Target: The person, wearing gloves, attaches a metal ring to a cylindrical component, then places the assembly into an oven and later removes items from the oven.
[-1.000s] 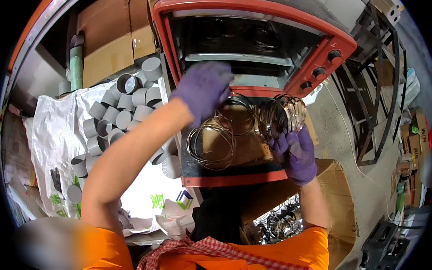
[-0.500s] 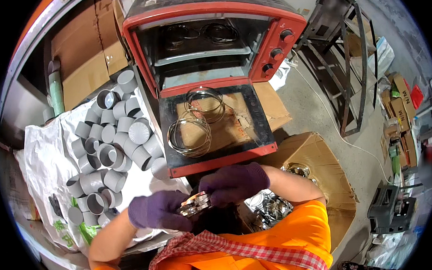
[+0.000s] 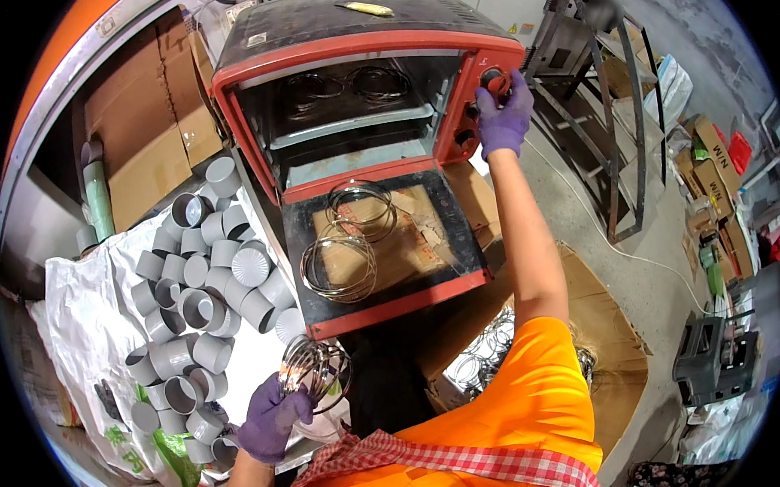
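Observation:
In my purple-gloved left hand (image 3: 274, 418) is a bunch of metal rings (image 3: 315, 368), held beside the lowered door. My right hand (image 3: 504, 119), gloved the same way, reaches up to the red oven (image 3: 371, 45) and has its fingers around the top control knob (image 3: 496, 81). The oven door (image 3: 388, 308) lies folded down, with a cardboard piece (image 3: 399, 235) on it. Two loose stacks of thin metal rings (image 3: 339, 267) rest on that cardboard. More rings (image 3: 378, 83) lie on the rack inside the oven.
Many grey plastic cups (image 3: 200, 309) lie on a white sheet (image 3: 78, 318) at left. A cardboard box (image 3: 613, 371) with shiny rings (image 3: 481, 354) stands beside my right side. Black metal frame (image 3: 617, 140) and white cord (image 3: 613, 247) are farther right. A yellow-handled tool (image 3: 368, 8) lies atop the oven.
My hands were together at the bundle of rings. The right has let go and moved up to the oven's knob; the left has lowered slightly, keeping the rings.

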The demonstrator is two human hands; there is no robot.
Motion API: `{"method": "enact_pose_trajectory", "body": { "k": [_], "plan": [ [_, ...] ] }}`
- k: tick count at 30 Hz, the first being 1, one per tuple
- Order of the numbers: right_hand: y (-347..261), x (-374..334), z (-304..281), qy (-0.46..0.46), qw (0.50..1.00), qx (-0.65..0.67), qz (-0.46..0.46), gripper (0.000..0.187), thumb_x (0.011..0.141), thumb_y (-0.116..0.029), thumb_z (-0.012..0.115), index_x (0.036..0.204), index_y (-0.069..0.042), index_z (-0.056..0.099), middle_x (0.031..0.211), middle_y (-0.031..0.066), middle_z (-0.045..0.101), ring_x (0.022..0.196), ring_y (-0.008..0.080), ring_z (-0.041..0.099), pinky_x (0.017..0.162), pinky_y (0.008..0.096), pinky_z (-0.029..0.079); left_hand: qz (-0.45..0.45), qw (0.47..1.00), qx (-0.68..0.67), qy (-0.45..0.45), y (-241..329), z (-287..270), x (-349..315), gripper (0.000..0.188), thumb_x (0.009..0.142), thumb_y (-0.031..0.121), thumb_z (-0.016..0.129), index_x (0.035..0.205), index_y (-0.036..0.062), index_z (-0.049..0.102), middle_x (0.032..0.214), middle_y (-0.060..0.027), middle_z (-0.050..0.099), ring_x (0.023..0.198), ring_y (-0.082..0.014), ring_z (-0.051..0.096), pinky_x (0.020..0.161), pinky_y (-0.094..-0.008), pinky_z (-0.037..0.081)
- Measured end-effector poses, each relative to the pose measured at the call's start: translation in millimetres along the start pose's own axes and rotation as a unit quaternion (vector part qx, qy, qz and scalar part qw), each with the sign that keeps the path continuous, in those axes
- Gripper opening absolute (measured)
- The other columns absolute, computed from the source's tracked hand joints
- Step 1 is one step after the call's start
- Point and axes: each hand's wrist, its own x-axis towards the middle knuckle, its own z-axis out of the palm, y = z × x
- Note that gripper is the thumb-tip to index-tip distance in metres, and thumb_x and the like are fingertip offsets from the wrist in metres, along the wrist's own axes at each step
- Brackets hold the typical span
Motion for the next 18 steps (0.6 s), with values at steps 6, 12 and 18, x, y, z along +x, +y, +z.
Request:
{"method": "enact_pose_trajectory", "body": {
  "k": [6,12,18],
  "plan": [
    [13.7,20.1,8.4,-0.040,0.996,0.036,0.073,0.044,0.067,-0.022,0.074,0.105,-0.006,0.061,0.094,0.0159,0.061,0.085,0.0294,0.059,0.077,0.0370,0.047,0.023,0.999,0.028,-0.008,-3.2,-0.9,3.3,0.012,0.080,0.012,0.053,0.073,0.0026,0.052,0.069,-0.0021,0.053,0.066,-0.0117,0.047,0.063,-0.0236,0.037],
    [18.2,20.6,11.2,-0.029,0.999,0.037,-0.011,0.053,0.064,-0.024,0.078,0.108,-0.003,0.058,0.094,0.0162,0.061,0.090,0.0300,0.059,0.081,0.0351,0.047,0.040,0.996,0.079,-0.007,-10.7,-12.7,-1.5,0.019,0.087,0.020,0.050,0.079,0.0021,0.050,0.069,-0.0013,0.051,0.064,-0.0098,0.044,0.061,-0.0236,0.036],
    [-47.7,-38.3,-14.9,-0.073,0.985,-0.006,-0.154,0.040,0.070,-0.018,0.071,0.103,-0.002,0.057,0.098,0.0160,0.058,0.088,0.0309,0.056,0.081,0.0391,0.045,0.066,0.995,0.080,-0.017,-18.7,-23.0,-6.1,0.021,0.089,0.023,0.052,0.086,0.0022,0.049,0.072,-0.0017,0.051,0.065,-0.0088,0.045,0.060,-0.0220,0.038]
  ]
}}
